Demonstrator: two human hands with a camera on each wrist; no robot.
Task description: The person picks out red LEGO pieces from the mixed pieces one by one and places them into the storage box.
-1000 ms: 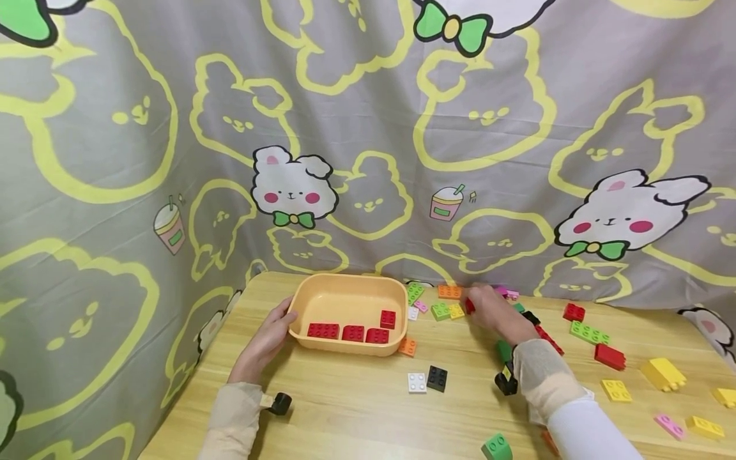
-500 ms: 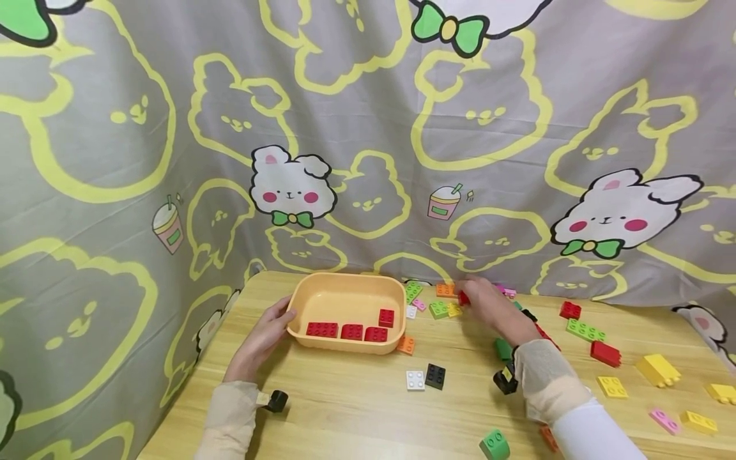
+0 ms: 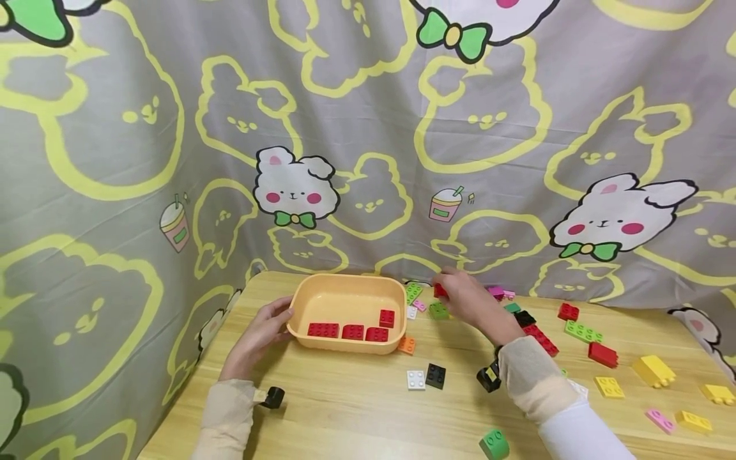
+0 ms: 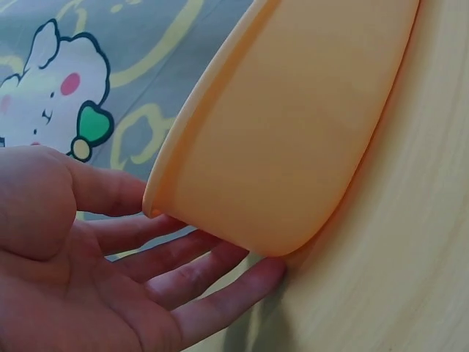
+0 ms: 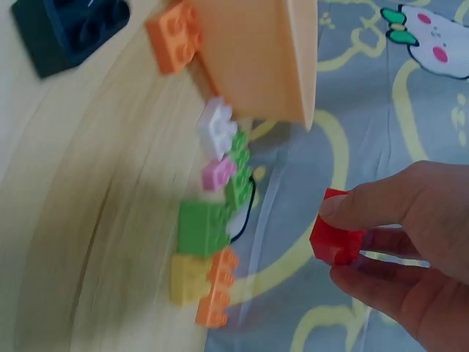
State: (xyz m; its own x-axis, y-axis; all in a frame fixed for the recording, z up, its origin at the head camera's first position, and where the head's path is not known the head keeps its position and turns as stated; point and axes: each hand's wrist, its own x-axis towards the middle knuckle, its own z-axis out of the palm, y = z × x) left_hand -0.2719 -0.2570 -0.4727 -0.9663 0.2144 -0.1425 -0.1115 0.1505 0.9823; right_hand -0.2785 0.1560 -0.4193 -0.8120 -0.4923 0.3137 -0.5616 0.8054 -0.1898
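My right hand [image 3: 467,299] pinches a small red toy brick [image 5: 331,238] between thumb and fingers, raised above the bricks at the back of the table. A peach-coloured tray [image 3: 339,303] stands at the left, with several red bricks inside, including a long one [image 3: 323,329] along its near wall. My left hand [image 3: 261,332] holds the tray's left end. In the left wrist view, the thumb lies at the rim and the fingers [image 4: 198,271] reach under it against the outer wall.
Beside the tray lie a light-green brick [image 3: 413,292], an orange brick [image 3: 407,345], a white brick [image 3: 416,380] and a black brick [image 3: 436,375]. Loose red, yellow [image 3: 654,370], pink and green bricks spread over the right side. A patterned curtain [image 3: 368,128] hangs behind the table.
My right hand has moved left with the red brick, toward the tray, uncovering black and red bricks behind it. My left hand stays at the tray.
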